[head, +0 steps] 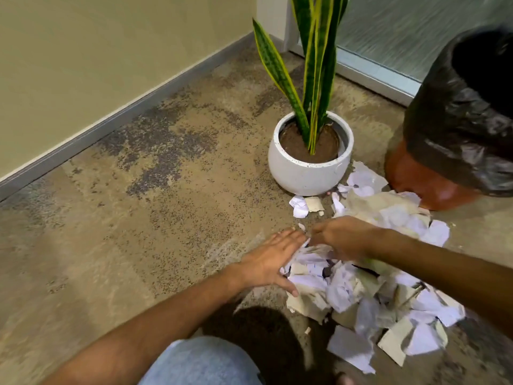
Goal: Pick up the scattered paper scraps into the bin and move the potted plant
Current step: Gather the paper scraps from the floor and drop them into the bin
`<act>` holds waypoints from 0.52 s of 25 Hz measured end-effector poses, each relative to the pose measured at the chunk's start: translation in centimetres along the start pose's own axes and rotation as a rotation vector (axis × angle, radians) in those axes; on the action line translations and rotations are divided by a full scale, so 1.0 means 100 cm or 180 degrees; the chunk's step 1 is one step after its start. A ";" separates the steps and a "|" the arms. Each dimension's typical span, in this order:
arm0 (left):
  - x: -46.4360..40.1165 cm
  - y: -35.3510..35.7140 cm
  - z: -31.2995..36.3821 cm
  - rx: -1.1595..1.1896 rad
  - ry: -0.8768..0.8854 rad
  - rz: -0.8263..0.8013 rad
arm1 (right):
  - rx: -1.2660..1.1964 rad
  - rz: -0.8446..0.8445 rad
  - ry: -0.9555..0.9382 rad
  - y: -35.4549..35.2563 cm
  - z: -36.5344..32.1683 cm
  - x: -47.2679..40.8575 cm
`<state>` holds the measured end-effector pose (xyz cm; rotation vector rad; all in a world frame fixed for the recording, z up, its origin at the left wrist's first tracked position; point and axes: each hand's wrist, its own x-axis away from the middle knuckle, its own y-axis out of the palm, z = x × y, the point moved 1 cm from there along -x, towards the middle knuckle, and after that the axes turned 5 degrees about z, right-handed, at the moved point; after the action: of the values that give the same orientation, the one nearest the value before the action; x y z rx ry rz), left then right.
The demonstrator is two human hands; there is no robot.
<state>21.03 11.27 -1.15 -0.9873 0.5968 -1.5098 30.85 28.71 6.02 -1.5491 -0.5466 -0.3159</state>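
A heap of torn white and beige paper scraps lies on the carpet at the lower right. My left hand rests flat, fingers spread, against the heap's left edge. My right hand reaches across the top of the heap, fingers curled down onto scraps; whether it grips any I cannot tell. A snake plant in a round white pot stands just behind the heap. The bin, terracotta coloured with a black liner, stands at the right, touching the scraps.
A cream wall with a grey skirting board runs along the left. A frosted glass panel in a metal frame stands behind the plant. My knee in blue jeans is at the bottom. Patterned brown carpet stretches to the left.
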 end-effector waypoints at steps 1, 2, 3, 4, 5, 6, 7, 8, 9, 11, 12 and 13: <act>-0.005 -0.014 0.002 -0.0057 -0.0013 0.0026 | -0.0109 -0.0007 0.0085 -0.009 0.005 0.010; -0.010 -0.030 0.003 -0.0088 -0.0083 0.0020 | -0.0219 -0.0014 0.0168 -0.017 0.012 0.021; -0.015 -0.047 0.003 -0.0069 -0.0191 -0.0060 | -0.0317 -0.0020 0.0246 -0.026 0.019 0.031; -0.020 -0.065 0.003 -0.0013 -0.0314 -0.0229 | -0.0430 -0.0017 0.0344 -0.035 0.027 0.041; -0.024 -0.081 0.004 0.0062 -0.0456 -0.0451 | -0.0563 -0.0029 0.0475 -0.042 0.034 0.050; -0.027 -0.094 0.005 0.0138 -0.0582 -0.0683 | -0.0690 -0.0064 0.0623 -0.047 0.040 0.057; -0.030 -0.102 0.006 0.0207 -0.0687 -0.0889 | -0.0766 -0.0121 0.0770 -0.050 0.045 0.062; -0.032 -0.106 0.008 0.0267 -0.0788 -0.1024 | -0.0766 -0.0211 0.0905 -0.049 0.050 0.066; -0.033 -0.106 0.012 0.0307 -0.0893 -0.1092 | -0.0717 -0.0333 0.1033 -0.047 0.055 0.071; -0.033 -0.093 0.020 0.0374 -0.1160 -0.1060 | -0.0641 -0.0588 0.1292 -0.038 0.067 0.080; -0.031 -0.082 0.023 0.0400 -0.1289 -0.1010 | -0.0634 -0.0663 0.1443 -0.031 0.072 0.084; -0.029 -0.071 0.026 0.0396 -0.1384 -0.0966 | -0.0658 -0.0698 0.1599 -0.024 0.077 0.088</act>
<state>19.37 15.88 5.29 -1.3012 0.0431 -1.5059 36.01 37.58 12.11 -1.5323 -0.2908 -0.9247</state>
